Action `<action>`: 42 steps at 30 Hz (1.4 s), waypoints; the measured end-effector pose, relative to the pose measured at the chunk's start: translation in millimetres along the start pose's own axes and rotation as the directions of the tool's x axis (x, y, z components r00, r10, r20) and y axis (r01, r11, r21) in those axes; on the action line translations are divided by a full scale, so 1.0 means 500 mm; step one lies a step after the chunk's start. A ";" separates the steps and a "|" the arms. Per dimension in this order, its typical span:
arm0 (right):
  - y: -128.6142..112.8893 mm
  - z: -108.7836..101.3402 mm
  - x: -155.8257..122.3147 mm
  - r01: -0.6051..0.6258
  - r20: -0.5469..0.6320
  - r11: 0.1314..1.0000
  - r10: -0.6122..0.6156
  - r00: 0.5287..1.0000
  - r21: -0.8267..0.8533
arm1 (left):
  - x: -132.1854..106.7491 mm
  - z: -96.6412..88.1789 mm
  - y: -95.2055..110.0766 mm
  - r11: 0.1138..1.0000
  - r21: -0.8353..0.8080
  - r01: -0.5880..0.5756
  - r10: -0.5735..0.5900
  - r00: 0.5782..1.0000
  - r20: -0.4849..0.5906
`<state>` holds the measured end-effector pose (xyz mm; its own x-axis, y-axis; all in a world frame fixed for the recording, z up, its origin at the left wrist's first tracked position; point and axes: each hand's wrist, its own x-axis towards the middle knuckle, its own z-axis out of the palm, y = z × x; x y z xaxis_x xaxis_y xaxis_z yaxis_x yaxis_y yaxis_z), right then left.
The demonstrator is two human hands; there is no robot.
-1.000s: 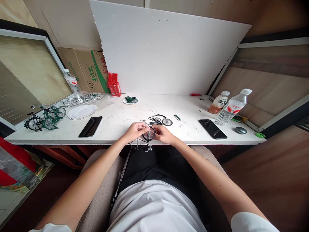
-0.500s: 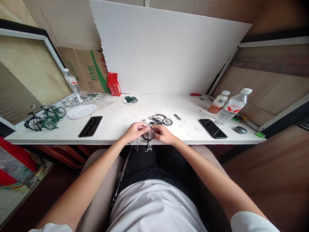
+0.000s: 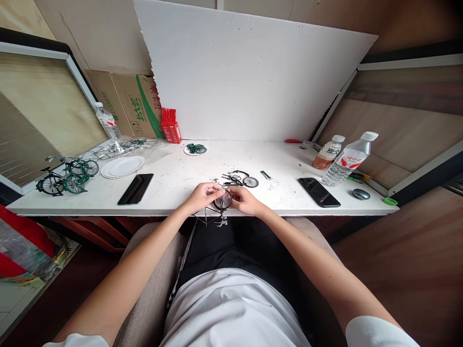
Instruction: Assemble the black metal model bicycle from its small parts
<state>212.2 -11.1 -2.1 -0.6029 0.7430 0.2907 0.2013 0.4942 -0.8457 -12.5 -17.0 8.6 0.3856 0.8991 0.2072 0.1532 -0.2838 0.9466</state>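
Between my two hands, at the table's front edge, is a black model bicycle (image 3: 221, 202), its spoked wheel uppermost and its frame and handlebar hanging below. My left hand (image 3: 203, 196) is closed, thumb and fingers pinching the wheel's left side. From the right, my right hand (image 3: 245, 199) closes its fingertips on the same wheel. Just beyond my hands lie loose black bicycle parts (image 3: 235, 180) with a spoked wheel (image 3: 251, 182). A small green plastic piece (image 3: 265, 175) lies to their right.
Assembled model bicycles (image 3: 72, 176) stand at the left, near stacked white plates (image 3: 123, 166) and a phone (image 3: 136, 189). Another phone (image 3: 319, 192), bottles (image 3: 347, 159) and a mouse (image 3: 360, 194) are on the right. Farther back are a small plate of green parts (image 3: 196, 149) and a red box (image 3: 171, 126).
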 end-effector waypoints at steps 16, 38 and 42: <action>0.003 0.000 -0.001 -0.002 -0.004 0.999 0.002 1.000 -0.035 | 0.000 0.000 -0.001 1.000 0.023 -0.014 0.014 1.000 0.002; -0.004 0.001 -0.002 0.006 -0.008 0.998 -0.007 1.000 -0.065 | -0.001 0.005 0.004 0.996 0.069 -0.049 0.050 0.999 -0.010; -0.004 0.002 -0.002 0.009 -0.011 0.998 -0.009 1.000 -0.061 | -0.002 0.005 0.004 0.996 0.076 -0.046 0.047 0.999 -0.012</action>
<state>211.6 -13.2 -1.2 -0.5963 0.7432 0.3034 0.2425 0.5271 -0.8145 -10.4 -19.3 9.8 0.3813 0.8888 0.2544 0.2036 -0.3491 0.9147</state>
